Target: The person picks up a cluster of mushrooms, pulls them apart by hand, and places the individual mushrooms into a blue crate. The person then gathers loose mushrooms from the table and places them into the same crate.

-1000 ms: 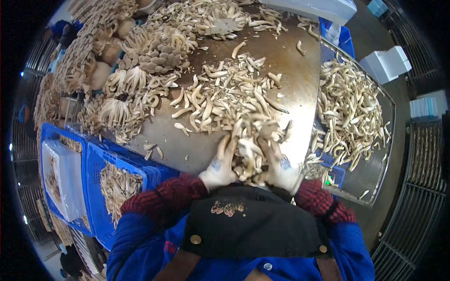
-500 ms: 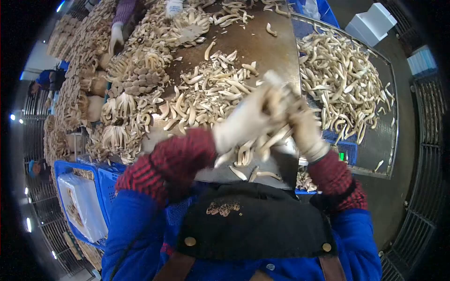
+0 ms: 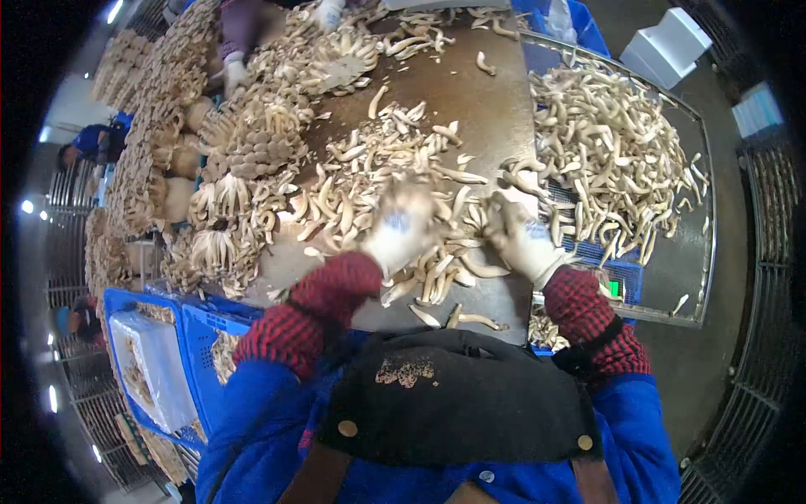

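My left hand [image 3: 403, 223], in a white glove with a blue mark, is over the pile of loose mushrooms [image 3: 348, 193] on the metal table. Its fingers are smeared by motion, so what they hold does not show. My right hand [image 3: 522, 235], gloved the same way, is near the table's right edge with its fingers curled downward. A pale white piece [image 3: 526, 189] shows just beyond these fingers; I cannot make out what it is or whether it is held. Several loose mushrooms [image 3: 437, 273] lie between and below my hands.
Mushroom clusters [image 3: 252, 126] are heaped along the left, where another person's gloved hand [image 3: 235, 74] reaches in. A large mushroom pile [image 3: 613, 151] fills the tray [image 3: 701, 252] at right. A blue crate [image 3: 195, 336] stands at lower left; a white foam box [image 3: 667, 46] is at upper right.
My hands were close together above the table's right edge. Now they are apart and lower, the left one shifted left over the pile. The other person's hand has moved toward the clusters.
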Demonstrator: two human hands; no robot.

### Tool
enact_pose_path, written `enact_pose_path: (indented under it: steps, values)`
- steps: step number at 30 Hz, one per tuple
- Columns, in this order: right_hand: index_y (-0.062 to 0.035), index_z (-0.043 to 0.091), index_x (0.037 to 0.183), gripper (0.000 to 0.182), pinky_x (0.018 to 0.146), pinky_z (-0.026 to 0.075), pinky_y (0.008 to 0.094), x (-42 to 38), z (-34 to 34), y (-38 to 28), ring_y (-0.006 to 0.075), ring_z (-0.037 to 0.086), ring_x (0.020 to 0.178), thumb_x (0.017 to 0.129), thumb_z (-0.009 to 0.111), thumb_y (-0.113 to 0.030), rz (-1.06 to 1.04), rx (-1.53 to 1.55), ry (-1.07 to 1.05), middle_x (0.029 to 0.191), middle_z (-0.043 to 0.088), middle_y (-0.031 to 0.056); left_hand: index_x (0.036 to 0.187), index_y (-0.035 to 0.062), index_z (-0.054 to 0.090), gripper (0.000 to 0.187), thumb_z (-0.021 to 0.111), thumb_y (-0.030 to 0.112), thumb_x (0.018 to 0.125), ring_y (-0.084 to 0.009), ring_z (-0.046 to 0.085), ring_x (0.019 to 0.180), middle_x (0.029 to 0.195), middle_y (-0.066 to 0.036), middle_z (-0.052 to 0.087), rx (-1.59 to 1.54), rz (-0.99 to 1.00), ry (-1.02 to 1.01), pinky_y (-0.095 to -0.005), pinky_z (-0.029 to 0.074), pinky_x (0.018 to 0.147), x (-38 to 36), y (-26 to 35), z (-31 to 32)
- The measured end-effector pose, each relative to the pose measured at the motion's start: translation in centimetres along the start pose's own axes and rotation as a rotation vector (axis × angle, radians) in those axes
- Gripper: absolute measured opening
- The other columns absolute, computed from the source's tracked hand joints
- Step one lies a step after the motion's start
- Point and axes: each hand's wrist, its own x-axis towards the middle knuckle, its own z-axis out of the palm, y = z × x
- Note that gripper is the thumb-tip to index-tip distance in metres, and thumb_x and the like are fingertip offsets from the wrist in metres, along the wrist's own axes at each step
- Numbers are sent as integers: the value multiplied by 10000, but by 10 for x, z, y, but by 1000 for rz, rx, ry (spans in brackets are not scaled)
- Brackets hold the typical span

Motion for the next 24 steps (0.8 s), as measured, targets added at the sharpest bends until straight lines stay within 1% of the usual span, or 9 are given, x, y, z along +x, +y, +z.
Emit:
enact_pose_path:
  steps: [2,4,6,8,10,13,16,20,24]
  values:
    - [-30,442,1329,558,832,489,463,-13,16,-29,419,603,934,810,610,-150,-2,210,-96,1054,591,250,915,46,594,283,693,292,818,-312,533,1037,1030,-161,569,-363,24,-248,-523,405,922,-40,14,17]
    - [-26,456,1318,541,832,494,450,-30,6,-67,407,607,939,806,607,-114,-27,290,-282,1025,595,244,1049,116,636,260,682,247,829,-377,456,1213,1204,-139,535,-346,365,56,-519,365,1017,-92,18,38]
    - [-25,482,1298,505,817,503,432,-40,0,-83,389,616,936,813,598,-105,-260,204,-215,1010,605,230,1048,93,658,274,692,225,810,-386,344,1356,1325,-136,488,-502,396,125,-496,382,1041,-115,20,40]
    - [-29,557,1216,411,869,475,434,-29,-3,-91,367,580,1001,809,583,-71,-73,337,-272,1052,596,205,1042,75,649,253,663,147,800,-370,480,1237,1271,-179,532,-468,292,-47,-474,413,1016,-123,9,26]
    - [-37,593,1155,370,867,466,430,-4,15,-77,346,565,995,786,574,-57,-273,62,-141,1052,603,179,1107,42,610,297,613,138,827,-355,527,1176,1220,-206,553,-613,-136,152,-439,432,997,-140,1,28]
    - [-73,585,1189,430,920,416,469,18,31,-82,359,522,1071,760,595,-88,-296,-306,-210,1078,612,135,1244,8,522,422,584,128,845,-347,513,1200,1264,-244,525,-523,-482,31,-413,411,1021,-127,-8,36]
    - [-82,554,1263,553,984,366,473,4,33,-73,363,487,1144,716,634,-80,-393,-98,-370,1065,624,128,1343,-22,419,529,566,118,855,-358,492,1227,1304,-256,501,-630,-261,163,-389,384,1049,-128,0,52]
    - [-63,491,1326,651,951,421,451,-43,-9,-60,366,530,1080,687,612,-28,-527,20,-341,1069,620,185,1369,14,410,644,647,278,831,-367,489,1195,1294,-237,500,-599,14,-85,-433,389,1012,-160,4,27]
    - [-65,409,1388,860,987,413,449,-74,-39,-47,381,517,1125,629,794,-189,-322,-143,-301,1314,456,229,1374,27,411,794,718,405,747,-364,472,1206,1339,-215,473,-304,-135,-34,-448,370,1022,-195,-8,31]
